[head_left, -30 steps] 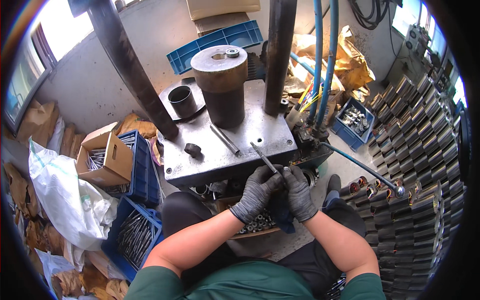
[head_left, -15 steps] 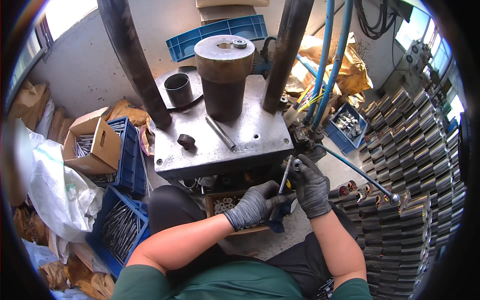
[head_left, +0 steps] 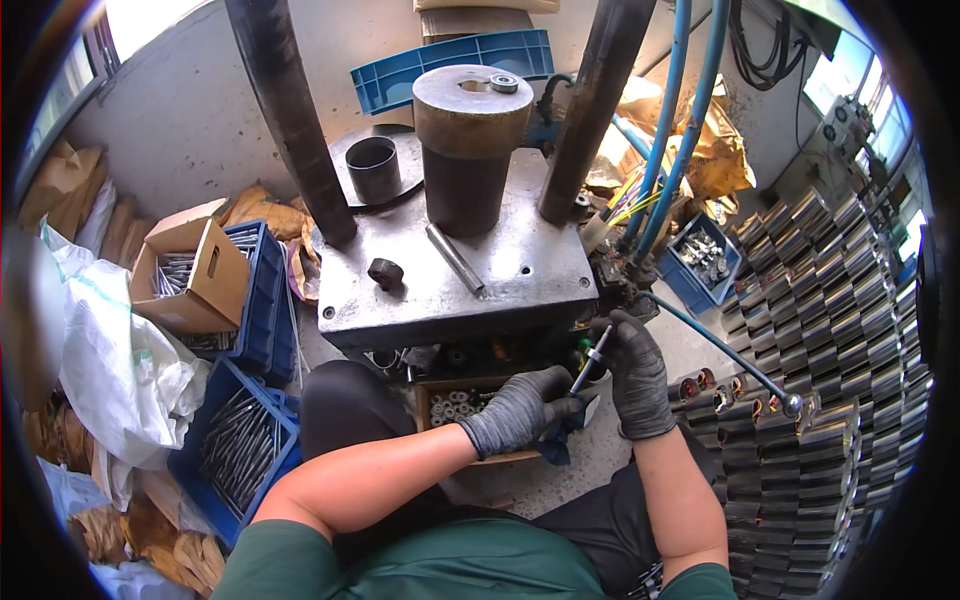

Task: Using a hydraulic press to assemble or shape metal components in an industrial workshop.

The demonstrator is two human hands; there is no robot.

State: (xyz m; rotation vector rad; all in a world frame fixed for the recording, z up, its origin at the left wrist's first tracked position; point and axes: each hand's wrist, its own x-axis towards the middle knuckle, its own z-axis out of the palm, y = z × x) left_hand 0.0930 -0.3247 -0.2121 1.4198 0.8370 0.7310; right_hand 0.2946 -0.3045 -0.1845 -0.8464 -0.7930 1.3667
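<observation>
My left hand [head_left: 520, 410], in a grey knit glove, is closed around the lower part of a slim metal shaft [head_left: 582, 374]. The shaft tilts up to the right in front of the press. A small pale ring, apparently a bearing [head_left: 595, 354], sits around its upper part. My gloved right hand [head_left: 640, 380] has its fingers closed at the shaft's upper end, beside the ring; the fingertips partly hide that end. Under my left hand is a cardboard box [head_left: 490, 385] of small ring-shaped parts [head_left: 455, 408]. Dark blue cloth [head_left: 555, 448] hangs below the hands.
The press table [head_left: 440, 305] holds a loose rod [head_left: 455, 258], a dark fitting [head_left: 386, 274] and a thick cylinder [head_left: 468, 190] with a bearing [head_left: 504, 83] on top. Blue crates of shafts [head_left: 240, 450] stand left. Stacked metal cylinders [head_left: 790, 460] crowd the right, near a blue hose [head_left: 715, 350].
The ring that was in my right fingers beside the shaft is now around the shaft's upper part. My right hand has turned and moved slightly right. The whole view has shifted a little.
</observation>
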